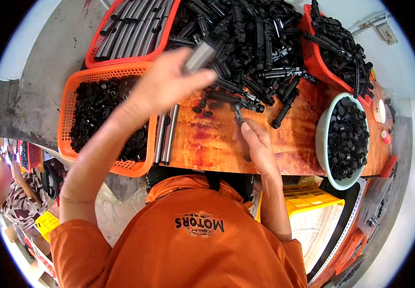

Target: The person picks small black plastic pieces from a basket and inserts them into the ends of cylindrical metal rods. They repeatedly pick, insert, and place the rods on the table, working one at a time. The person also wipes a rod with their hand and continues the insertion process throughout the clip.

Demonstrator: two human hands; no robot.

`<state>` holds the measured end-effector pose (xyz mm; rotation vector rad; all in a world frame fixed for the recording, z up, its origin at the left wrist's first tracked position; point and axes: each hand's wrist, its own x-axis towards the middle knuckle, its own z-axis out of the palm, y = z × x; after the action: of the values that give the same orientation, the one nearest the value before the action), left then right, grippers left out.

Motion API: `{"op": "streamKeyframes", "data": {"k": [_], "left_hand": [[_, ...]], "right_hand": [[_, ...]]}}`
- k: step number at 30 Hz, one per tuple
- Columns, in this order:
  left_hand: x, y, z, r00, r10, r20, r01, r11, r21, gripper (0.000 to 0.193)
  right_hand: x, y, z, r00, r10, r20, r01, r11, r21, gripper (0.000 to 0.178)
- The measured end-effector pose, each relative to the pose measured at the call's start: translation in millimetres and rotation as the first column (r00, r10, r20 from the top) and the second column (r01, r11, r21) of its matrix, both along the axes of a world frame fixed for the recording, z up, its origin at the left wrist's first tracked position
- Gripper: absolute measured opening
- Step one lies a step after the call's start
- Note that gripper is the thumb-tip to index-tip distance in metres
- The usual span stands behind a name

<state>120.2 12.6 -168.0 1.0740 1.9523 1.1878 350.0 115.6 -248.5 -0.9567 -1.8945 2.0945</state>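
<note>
My left hand (169, 81) is raised over the table, its fingers closed around a grey metal piece (200, 56) with flat-looking sides; motion blurs it, and its full length is hidden. Lower and to the right, my right hand (261, 146) pinches a slim black part with a metal tip (238, 114), thumb on top. Most of that part is covered by my fingers. Just beyond both hands lies a large heap of black plastic tubular parts (238, 33). A few small black pieces (202, 106) lie on the wood between the hands.
An orange basket (64, 115) of small black rings stands left, two metal tubes (166, 137) beside it. Behind it, a red basket (92, 53) holds metal tubes. On the right are a red basket (315, 57) of black parts and a pale green bowl (323, 144) of black caps.
</note>
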Motion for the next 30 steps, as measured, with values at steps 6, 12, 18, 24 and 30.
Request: {"op": "streamKeyframes", "data": {"k": [6, 12, 18, 24, 30], "left_hand": [[35, 5, -26, 0.878, -0.11, 0.465, 0.152, 0.987, -0.054, 0.022], [43, 11, -34, 0.829, -0.127, 0.545, 0.143, 0.99, 0.014, 0.016], [48, 10, -33, 0.809, -0.108, 0.577, 0.102, 0.994, 0.043, 0.016], [47, 7, -42, 0.664, 0.017, 0.748, -0.076, 0.996, 0.045, 0.038], [48, 3, -47, 0.598, 0.011, 0.801, -0.18, 0.976, 0.121, 0.033]], "right_hand": [[-1, -11, 23, 0.998, 0.057, -0.033, -0.061, 0.989, -0.137, 0.036], [-1, -14, 24, 0.993, 0.049, -0.106, -0.076, 0.959, -0.272, 0.038], [-5, -17, 23, 0.985, 0.14, -0.098, -0.159, 0.963, -0.218, 0.043], [-4, -21, 19, 0.986, 0.052, -0.156, -0.099, 0.944, -0.314, 0.036], [2, -18, 9, 0.985, -0.064, -0.162, -0.011, 0.905, -0.426, 0.035]]}}
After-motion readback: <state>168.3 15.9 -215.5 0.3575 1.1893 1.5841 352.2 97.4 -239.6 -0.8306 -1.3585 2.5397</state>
